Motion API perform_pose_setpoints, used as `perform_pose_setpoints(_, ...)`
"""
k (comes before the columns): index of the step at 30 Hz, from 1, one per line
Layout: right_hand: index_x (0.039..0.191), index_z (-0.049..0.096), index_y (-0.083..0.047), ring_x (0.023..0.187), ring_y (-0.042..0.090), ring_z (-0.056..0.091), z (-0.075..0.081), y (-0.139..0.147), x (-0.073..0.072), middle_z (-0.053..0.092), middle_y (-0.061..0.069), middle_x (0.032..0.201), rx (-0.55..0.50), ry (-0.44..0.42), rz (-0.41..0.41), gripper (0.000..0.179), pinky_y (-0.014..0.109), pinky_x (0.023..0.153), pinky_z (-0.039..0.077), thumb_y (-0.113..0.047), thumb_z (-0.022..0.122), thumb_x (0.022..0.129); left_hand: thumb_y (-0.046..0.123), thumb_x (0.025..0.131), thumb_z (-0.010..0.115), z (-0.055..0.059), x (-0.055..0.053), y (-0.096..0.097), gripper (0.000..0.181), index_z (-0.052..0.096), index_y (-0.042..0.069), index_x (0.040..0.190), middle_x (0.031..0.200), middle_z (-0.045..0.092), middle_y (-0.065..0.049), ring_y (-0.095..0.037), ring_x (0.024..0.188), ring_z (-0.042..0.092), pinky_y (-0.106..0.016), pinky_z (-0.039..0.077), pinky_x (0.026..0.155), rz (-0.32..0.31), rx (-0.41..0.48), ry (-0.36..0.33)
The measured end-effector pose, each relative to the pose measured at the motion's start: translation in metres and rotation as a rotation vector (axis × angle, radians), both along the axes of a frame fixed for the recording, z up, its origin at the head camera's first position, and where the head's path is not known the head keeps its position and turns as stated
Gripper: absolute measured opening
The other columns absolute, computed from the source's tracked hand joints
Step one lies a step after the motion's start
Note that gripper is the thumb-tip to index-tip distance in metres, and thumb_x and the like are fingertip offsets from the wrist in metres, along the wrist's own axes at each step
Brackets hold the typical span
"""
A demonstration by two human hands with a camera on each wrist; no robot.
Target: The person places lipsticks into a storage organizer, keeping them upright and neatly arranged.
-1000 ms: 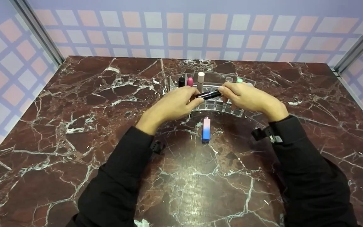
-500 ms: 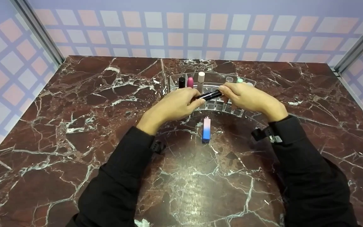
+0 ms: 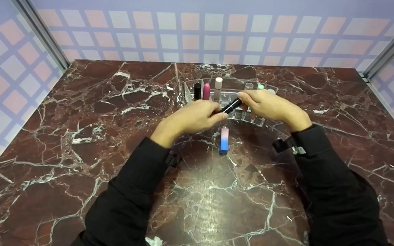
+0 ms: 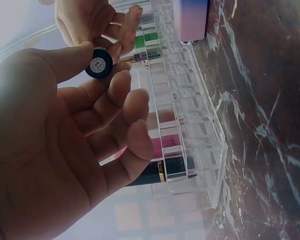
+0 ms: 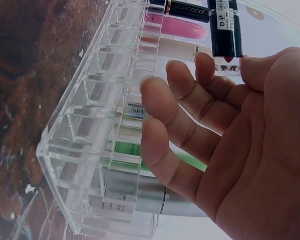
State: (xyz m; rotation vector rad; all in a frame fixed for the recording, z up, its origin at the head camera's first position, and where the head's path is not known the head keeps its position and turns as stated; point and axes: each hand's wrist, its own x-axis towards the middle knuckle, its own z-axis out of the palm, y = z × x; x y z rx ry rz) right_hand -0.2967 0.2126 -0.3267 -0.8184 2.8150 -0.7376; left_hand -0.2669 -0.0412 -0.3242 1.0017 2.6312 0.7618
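A black lipstick (image 3: pixel 232 106) slants between both hands over the front of a clear stepped organizer (image 3: pixel 245 120). My left hand (image 3: pixel 195 117) pinches its lower end; in the left wrist view the round labelled base (image 4: pixel 98 65) shows beside the thumb. My right hand (image 3: pixel 274 107) pinches the upper end between thumb and fingertips, the other fingers loosely bent. In the right wrist view that end is clear with a red tip inside, and a barcode label runs along the black lipstick tube (image 5: pixel 225 27).
A pink-to-blue square tube (image 3: pixel 224 140) lies on the marble table in front of the organizer. In the organizer stand a black tube (image 3: pixel 197 91), a pink tube (image 3: pixel 206 91), a cream-capped tube (image 3: pixel 218 85), a green-capped one (image 3: pixel 260 87) and a silver tube (image 5: pixel 150 192).
My left hand has shifted slightly right and toward the body, tilting the lipstick more steeply. The right hand has stayed nearly still. More of the pink and black tubes now shows.
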Motion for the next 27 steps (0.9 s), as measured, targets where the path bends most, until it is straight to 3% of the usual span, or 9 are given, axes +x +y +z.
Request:
perform_pose_setpoints(10, 0.094, 0.057, -0.009, 0.073, 0.023, 0.051, 0.001, -0.001, 0.000, 0.048, 0.005, 0.077, 0.025, 0.023, 0.025, 0.044, 0.047, 0.080, 0.049, -0.039, 0.031, 0.114, 0.041, 0.109, 0.051, 0.001, 0.006, 0.008, 0.036, 0.059, 0.012, 0.090, 0.076, 0.053, 0.002, -0.012, 0.061, 0.046, -0.029, 0.042, 0.059, -0.049, -0.076, 0.010)
perform_pose_setpoints(16, 0.102, 0.058, -0.007, 0.080, 0.026, 0.056, 0.002, -0.002, 0.001, 0.048, 0.006, 0.080, 0.042, 0.010, 0.031, 0.044, 0.051, 0.088, 0.050, -0.039, 0.031, 0.114, 0.043, 0.109, 0.049, 0.000, 0.010, 0.014, 0.038, 0.060, 0.011, 0.091, 0.077, 0.055, 0.000, -0.015, 0.066, 0.052, -0.032, 0.047, 0.066, -0.071, -0.131, 0.024)
perform_pose_setpoints(23, 0.092, 0.055, -0.008, 0.071, 0.024, 0.052, 0.001, -0.004, 0.001, 0.047, 0.005, 0.075, 0.047, 0.005, 0.022, 0.046, 0.048, 0.080, 0.049, -0.040, 0.030, 0.114, 0.042, 0.110, 0.047, -0.001, 0.012, 0.019, 0.039, 0.065, 0.008, 0.100, 0.082, 0.060, -0.001, -0.016, 0.070, 0.056, -0.034, 0.050, 0.069, -0.093, -0.156, 0.028)
perform_pose_setpoints(27, 0.093, 0.058, -0.007, 0.072, 0.025, 0.053, 0.000, -0.004, 0.001, 0.048, 0.005, 0.074, 0.044, 0.014, 0.015, 0.047, 0.048, 0.082, 0.050, -0.039, 0.031, 0.114, 0.041, 0.111, 0.046, -0.001, 0.013, 0.021, 0.040, 0.065, 0.007, 0.101, 0.085, 0.062, -0.002, -0.017, 0.072, 0.057, -0.035, 0.051, 0.073, -0.100, -0.167, 0.027)
